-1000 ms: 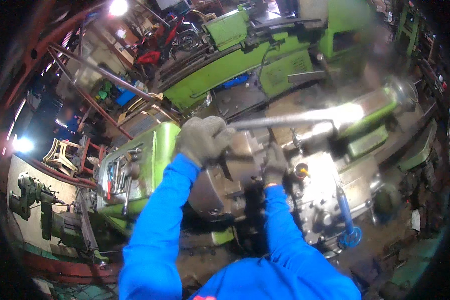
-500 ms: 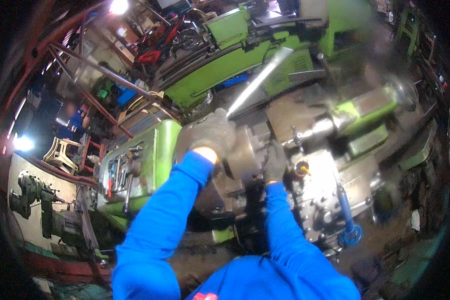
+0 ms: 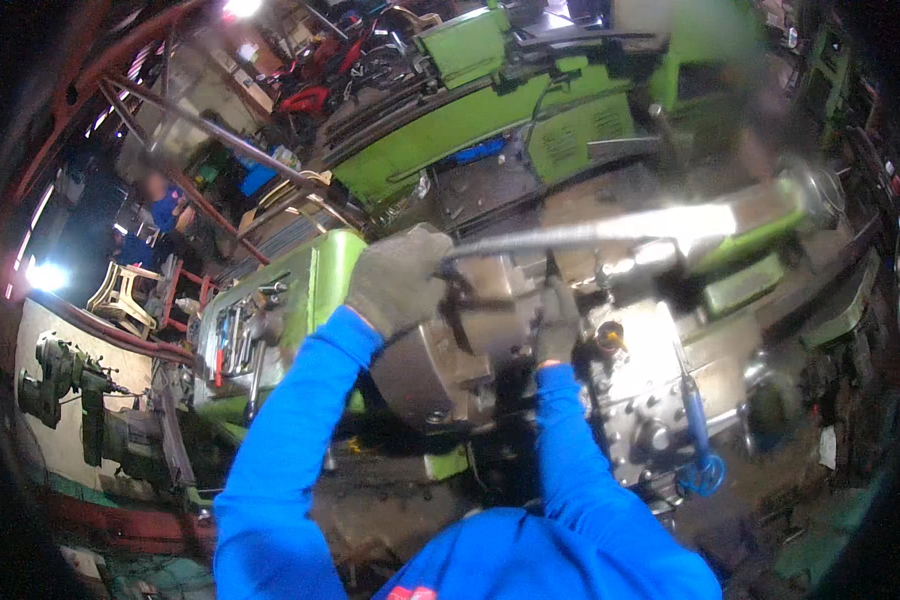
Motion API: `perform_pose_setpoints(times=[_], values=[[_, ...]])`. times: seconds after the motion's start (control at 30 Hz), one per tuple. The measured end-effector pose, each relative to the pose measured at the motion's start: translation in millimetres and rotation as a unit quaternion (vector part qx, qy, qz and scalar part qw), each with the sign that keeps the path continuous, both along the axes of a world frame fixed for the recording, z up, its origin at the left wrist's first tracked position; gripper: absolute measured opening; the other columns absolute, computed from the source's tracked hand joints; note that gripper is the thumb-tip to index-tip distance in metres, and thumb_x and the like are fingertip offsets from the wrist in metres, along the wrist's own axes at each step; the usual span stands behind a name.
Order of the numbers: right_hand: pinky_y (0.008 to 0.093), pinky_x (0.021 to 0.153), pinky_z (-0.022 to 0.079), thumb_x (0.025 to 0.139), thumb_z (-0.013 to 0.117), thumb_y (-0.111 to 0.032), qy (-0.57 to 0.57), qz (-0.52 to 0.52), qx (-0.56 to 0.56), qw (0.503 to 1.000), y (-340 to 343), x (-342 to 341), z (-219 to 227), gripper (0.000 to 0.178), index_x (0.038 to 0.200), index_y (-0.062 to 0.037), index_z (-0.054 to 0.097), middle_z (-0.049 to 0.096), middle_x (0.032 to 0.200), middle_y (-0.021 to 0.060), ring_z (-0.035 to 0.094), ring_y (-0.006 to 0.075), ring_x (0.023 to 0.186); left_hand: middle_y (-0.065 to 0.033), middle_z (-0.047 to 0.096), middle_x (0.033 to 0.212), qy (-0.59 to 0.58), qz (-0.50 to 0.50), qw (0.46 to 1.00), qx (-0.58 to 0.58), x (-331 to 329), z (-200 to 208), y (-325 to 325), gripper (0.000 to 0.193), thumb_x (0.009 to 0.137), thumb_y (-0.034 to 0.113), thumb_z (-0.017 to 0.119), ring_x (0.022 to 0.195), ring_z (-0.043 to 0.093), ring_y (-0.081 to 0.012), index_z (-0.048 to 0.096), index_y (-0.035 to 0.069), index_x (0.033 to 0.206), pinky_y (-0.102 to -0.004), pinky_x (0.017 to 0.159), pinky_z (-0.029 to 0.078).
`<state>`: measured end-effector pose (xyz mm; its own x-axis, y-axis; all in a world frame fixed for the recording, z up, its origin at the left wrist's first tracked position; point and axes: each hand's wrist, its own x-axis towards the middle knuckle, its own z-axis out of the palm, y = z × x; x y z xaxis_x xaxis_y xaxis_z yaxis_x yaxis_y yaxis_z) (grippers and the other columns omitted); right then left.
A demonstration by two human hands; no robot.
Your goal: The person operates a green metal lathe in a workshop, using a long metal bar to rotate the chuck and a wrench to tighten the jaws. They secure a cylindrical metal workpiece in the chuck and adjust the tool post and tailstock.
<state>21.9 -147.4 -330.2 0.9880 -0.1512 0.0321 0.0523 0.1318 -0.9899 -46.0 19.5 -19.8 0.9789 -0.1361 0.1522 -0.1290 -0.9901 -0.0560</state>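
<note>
My left hand, in a dark grey work glove, is closed around the end of a long metal bar. The bar reaches out to the right across the lathe, its far part bright and blurred. Below the bar, my right hand wears the same kind of glove and points upward close to the lathe's chuck area. Blur hides whether its fingers grip anything. The green lathe headstock stands to the left of my left hand.
Wrenches and other tools lie on the headstock top. At right are the carriage, a blue-handled lever and the green tailstock. A second green machine stands behind. A person is at far left.
The bar has swung from pointing up and right to nearly level, toward the right. My left hand has shifted left with it; my right hand has stayed nearly in place.
</note>
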Motion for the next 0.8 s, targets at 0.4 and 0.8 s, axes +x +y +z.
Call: perform_pose_setpoints(times=[0.4, 0.8], values=[[0.0331, 0.095, 0.055, 0.106, 0.064, -0.025, -0.019, 0.0, 0.022, 1.0, -1, -11, 20, 0.042, 0.137, 0.0022, 0.068, 0.074, 0.125, 0.0134, 0.067, 0.0198, 0.105, -0.0208, 0.068, 0.099, -0.113, 0.113, 0.984, 0.078, -5, -24, -21, 0.049, 0.091, 0.027, 0.072, 0.092, 0.069, -0.0434, 0.057, 0.006, 0.133, -0.0525, 0.085, 0.056], [0.0366, 0.109, 0.05, 0.105, 0.063, -0.015, 0.019, 0.0, 0.051, 0.998, 3, -12, 18, 0.035, 0.134, 0.0049, 0.069, 0.073, 0.131, 0.0168, 0.068, 0.0256, 0.121, -0.0277, 0.072, 0.117, 0.003, 0.075, 0.98, 0.182, -36, -14, -59, 0.065, 0.106, 0.039, 0.058, 0.092, 0.077, -0.0383, 0.042, 0.001, 0.156, -0.0478, 0.075, 0.062]])
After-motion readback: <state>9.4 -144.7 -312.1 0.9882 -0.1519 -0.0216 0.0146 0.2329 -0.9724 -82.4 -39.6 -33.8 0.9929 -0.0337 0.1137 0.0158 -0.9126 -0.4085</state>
